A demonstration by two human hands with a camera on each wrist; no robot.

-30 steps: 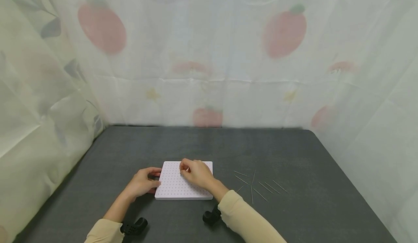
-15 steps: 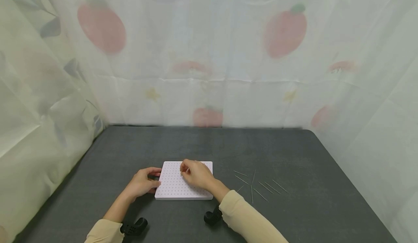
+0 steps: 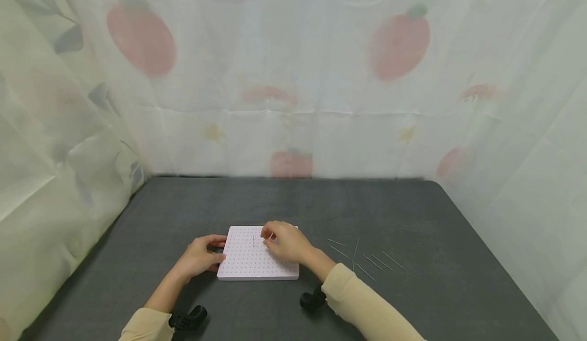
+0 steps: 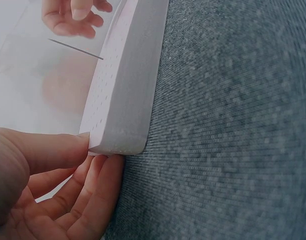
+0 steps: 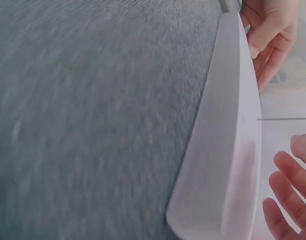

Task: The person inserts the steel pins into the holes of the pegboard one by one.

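Pinches with the left hand (image 3: 199, 255) the nine o'clock edge of a smooth, white, rectangular board (image 3: 249, 264) pierced by rows of small holes, flat on the dark grey, ribbed-cloth surface (image 3: 458, 264). Hovers with the right hand (image 3: 285, 241) over the board at two o'clock, with grip spread and fingers loosely bent, near a thin, straight metal pin (image 3: 254, 241) upright in the board, with similar slim rods (image 3: 373, 263) scattered at three o'clock.

Left hand (image 3: 197, 257) and right hand (image 3: 286, 241), one pair

Left: thumb opposing fingers, pinching. Right: raised, fingers loosely curved, thumb tip apart from them (grasp slack). Both forearms (image 3: 166, 289): slanting inward, partly covered by pale sleeves (image 3: 367, 303).
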